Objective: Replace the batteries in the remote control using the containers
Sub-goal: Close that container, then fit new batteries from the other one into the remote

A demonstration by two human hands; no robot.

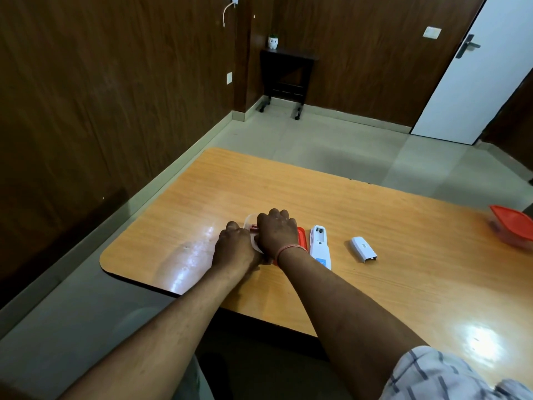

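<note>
Reaching into a clear container (250,226) at frame centre, both hands crowd together: the right hand (277,232) and left hand (234,246) curl over it, grips untellable. Just right lie a red lid (301,236), the open remote (319,245), then its cover (362,248); another container (512,229) sits far right.

A small white plant pot (272,41) sits on a dark side table (285,71).

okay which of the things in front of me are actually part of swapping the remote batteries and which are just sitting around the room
Part of the job:
remote control, back up, compartment open
battery cover, lying apart on the table
clear container under the left hand and right hand
orange lid beside it
closed orange-lidded container at the far right

Just lying about:
small pot plant
dark side table
white door
</note>
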